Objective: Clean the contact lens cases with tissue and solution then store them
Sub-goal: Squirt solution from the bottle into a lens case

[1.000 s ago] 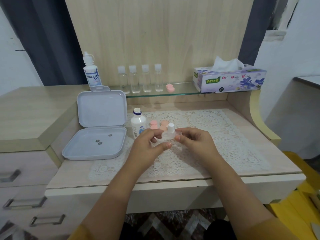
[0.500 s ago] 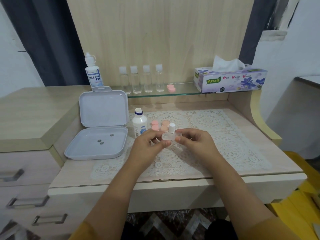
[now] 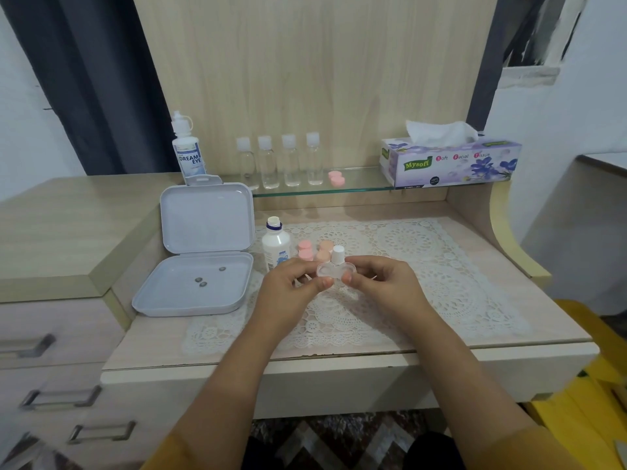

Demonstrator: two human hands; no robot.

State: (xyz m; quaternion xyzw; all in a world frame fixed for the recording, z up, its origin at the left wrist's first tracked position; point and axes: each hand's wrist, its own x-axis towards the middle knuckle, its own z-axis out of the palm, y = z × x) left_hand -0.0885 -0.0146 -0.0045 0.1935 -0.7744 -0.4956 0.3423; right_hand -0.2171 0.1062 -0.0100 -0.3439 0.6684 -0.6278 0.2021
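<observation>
Along the glass shelf [image 3: 359, 191] at the back stand four small clear bottles [image 3: 280, 162] with white caps, a pair of pink caps [image 3: 336, 179] beside them, and a flowered tissue box [image 3: 451, 162] at the right end with a sheet pulled up from its slot. A taller solution bottle [image 3: 187, 152] marked Dream Eye stands at the left, just behind an open white storage box [image 3: 200, 252] whose lid leans upright; three little dark specks lie in its tray, too small to make out. On the lace mat [image 3: 424, 266] covering the tabletop [image 3: 529, 300] a small white bottle [image 3: 276, 245] stands uncapped, with two pink lids [image 3: 305, 250] and two peach lids [image 3: 324, 250] just beside it and a white bottle cap [image 3: 337, 254] right behind the hands. Over the middle of the mat, lifted off it, both hands hold a clear contact lens case [image 3: 334, 270]: the left hand [image 3: 288, 290] pinches its left well between thumb and fingers, the right hand [image 3: 383, 286] pinches the right well, each grip closed only as far as the case's edge. The case is see-through plastic, two round cups joined by a narrow bridge, lids off. Its far edge blends into the white cap behind it, and the fingertips cover its lower rim; whether anything is inside cannot be told.
</observation>
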